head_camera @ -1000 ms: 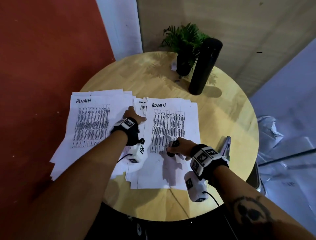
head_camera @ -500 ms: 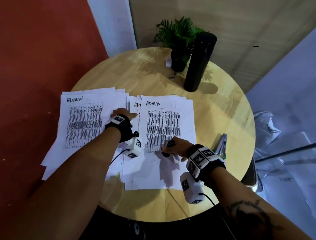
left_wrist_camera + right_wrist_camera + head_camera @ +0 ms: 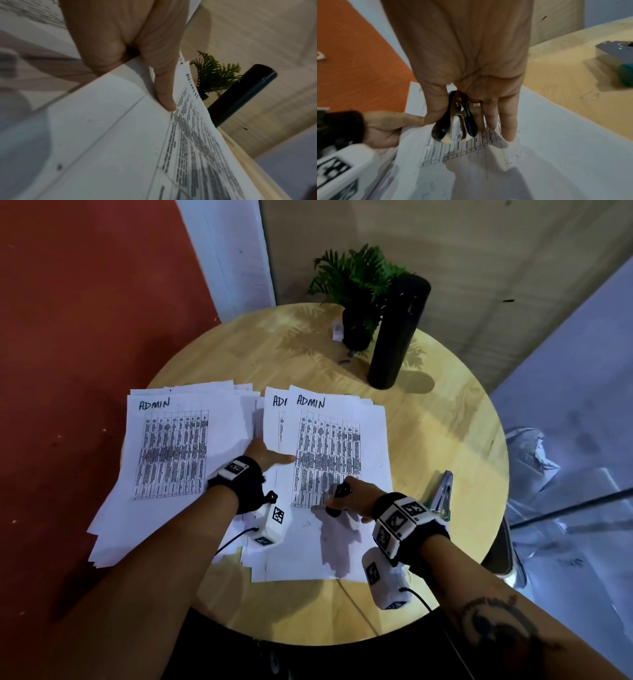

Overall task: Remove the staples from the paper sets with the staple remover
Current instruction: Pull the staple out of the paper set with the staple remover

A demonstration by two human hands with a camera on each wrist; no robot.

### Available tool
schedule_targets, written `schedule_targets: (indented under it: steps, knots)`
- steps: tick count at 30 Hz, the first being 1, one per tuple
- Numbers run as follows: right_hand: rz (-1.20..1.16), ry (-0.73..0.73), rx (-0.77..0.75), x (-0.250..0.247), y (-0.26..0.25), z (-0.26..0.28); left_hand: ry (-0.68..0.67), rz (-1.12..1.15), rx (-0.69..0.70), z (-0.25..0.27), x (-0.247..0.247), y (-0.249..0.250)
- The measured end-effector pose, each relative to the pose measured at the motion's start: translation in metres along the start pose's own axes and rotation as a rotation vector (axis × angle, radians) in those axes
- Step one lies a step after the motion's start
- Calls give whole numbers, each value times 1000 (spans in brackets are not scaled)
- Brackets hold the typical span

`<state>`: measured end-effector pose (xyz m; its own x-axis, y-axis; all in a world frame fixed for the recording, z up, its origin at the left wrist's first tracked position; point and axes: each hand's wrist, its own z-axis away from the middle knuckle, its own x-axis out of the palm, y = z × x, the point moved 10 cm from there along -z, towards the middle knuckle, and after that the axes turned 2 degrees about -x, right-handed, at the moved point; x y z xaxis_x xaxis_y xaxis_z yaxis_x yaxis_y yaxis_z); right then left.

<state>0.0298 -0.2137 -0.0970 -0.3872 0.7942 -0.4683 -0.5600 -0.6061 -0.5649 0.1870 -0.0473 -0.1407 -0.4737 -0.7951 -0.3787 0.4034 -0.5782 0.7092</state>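
round table (image 3: 445, 440); only right wrist view shows stapler's (image 3: 614, 56) teal end.

Black straps wrap both my wrists, each carrying white camera blocks printed with black square markers, thin black cables trailing; my right forearm (image 3: 496, 625) bears a dark tattoo, and a gold ring (image 3: 475, 104) sits on one finger.
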Motion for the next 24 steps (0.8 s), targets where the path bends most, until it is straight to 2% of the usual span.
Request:
schedule_targets:
  steps: [2,5,7,10,12,16,18,21,22,24]
  knots:
    - [-152,81,-34,-13,2,1,61,68,67,16,-6,15]
    - [-541,338,-111,-56,9,13,102,160,190,42,-18,42]
    - [-718,467,-185,-85,9,29,114,204,261,59,-27,60]
    - [-833,593,-291,-124,6,53,133,281,331,81,-39,80]
    - [-852,618,-344,-143,-1,68,149,312,392,98,-48,93]
    - [-719,629,-481,-180,-41,100,162,347,493,120,-66,116]
    - [-577,730,-591,-205,-67,126,160,352,520,128,-73,125]
    - [-220,919,-745,-227,-105,170,171,317,518,140,-77,132]
    - [-80,944,-780,-228,-121,184,180,320,528,145,-79,136]
    - [173,884,-774,-219,-146,194,197,336,533,152,-80,137]
